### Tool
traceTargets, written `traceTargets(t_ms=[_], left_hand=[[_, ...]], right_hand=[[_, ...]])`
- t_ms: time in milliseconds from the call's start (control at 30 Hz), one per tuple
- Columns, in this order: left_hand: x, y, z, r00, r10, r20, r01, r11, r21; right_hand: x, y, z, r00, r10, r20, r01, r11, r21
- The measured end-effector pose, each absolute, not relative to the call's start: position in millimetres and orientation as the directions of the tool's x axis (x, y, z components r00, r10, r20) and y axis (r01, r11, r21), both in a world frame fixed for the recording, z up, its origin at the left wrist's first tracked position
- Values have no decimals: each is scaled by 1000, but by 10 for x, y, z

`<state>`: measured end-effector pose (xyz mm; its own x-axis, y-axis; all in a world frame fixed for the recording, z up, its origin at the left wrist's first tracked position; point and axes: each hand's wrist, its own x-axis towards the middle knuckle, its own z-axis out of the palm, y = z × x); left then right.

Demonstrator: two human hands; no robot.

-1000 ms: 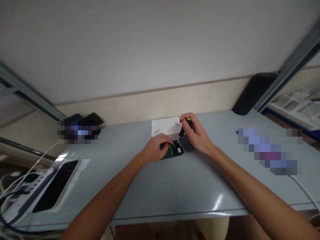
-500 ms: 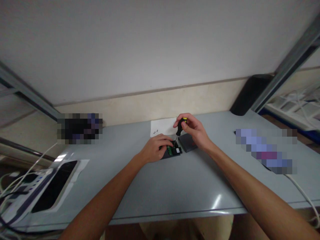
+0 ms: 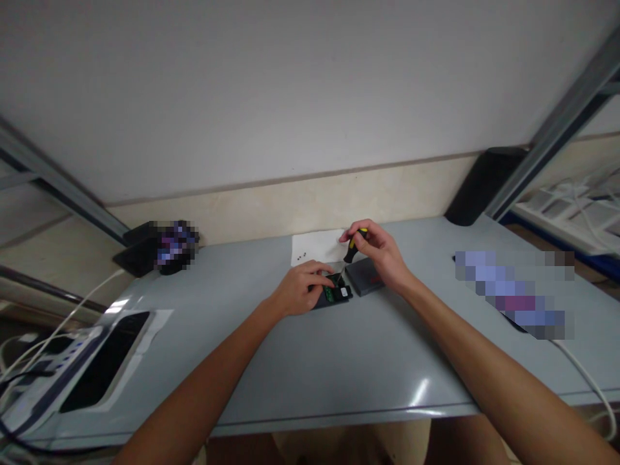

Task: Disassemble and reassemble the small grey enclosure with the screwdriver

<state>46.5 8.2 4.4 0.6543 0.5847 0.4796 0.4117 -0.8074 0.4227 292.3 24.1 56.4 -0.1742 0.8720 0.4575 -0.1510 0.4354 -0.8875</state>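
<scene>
My right hand pinches the black and yellow handle of a screwdriver. Its thin shaft slants down into an opened dark electronic device with a green circuit board, lying on the table. My left hand presses over the device's left part, fingers reaching across the board toward the screwdriver tip; the exact tip contact is too small to make out. A dark grey cover lies just right of the device, partly under my right hand. Behind them is a white paper sheet with several tiny dark screws.
The grey table meets a wall at the back. A phone and a power strip with cables lie at left. A black cylinder stands back right. Blurred-out items lie at right and back left.
The screwdriver handle has turned, showing more yellow, and tilts slightly further right along with my right hand. My left hand and the device stay in place.
</scene>
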Motion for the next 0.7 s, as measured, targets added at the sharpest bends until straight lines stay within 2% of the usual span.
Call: traceTargets(t_ms=[200,367,567,700], left_hand=[[474,84,36,653,602,459,430,-794,429],[475,88,27,647,591,482,422,-804,419],[471,102,9,650,549,525,395,-835,384],[474,108,2,647,544,535,395,-838,375]], right_hand=[[2937,232,587,-147,895,422,-112,408,-906],[2937,251,548,-194,870,453,-200,417,-887],[2964,287,528,-159,892,424,-176,397,-901],[2981,316,526,-200,873,445,-246,395,-885]])
